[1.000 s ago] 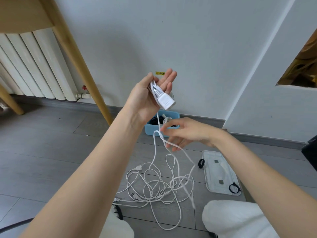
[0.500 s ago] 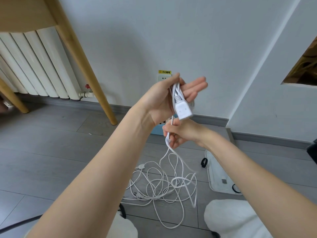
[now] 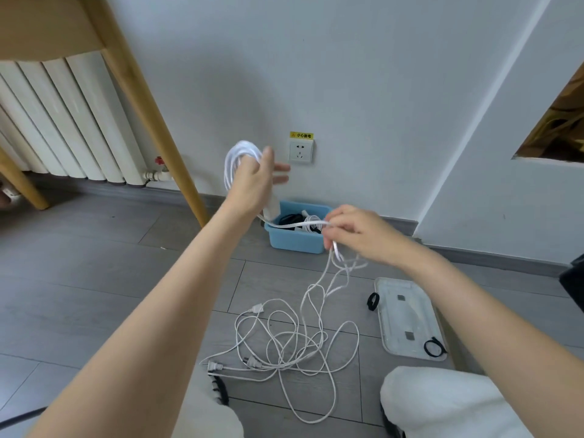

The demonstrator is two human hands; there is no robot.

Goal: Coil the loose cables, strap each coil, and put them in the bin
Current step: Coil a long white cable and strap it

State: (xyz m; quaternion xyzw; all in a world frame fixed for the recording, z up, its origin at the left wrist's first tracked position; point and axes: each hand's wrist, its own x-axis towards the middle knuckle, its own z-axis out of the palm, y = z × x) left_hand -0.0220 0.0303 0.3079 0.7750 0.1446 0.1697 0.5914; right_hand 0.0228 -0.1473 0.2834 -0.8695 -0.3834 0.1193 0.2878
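My left hand (image 3: 251,181) had wound more white cable (image 3: 235,159) into its loops — right hand (image 3: 354,232) pinching slack — coil half-grown.

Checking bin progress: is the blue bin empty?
No, the blue bin by the wall already holds black and white coiled cables inside it.
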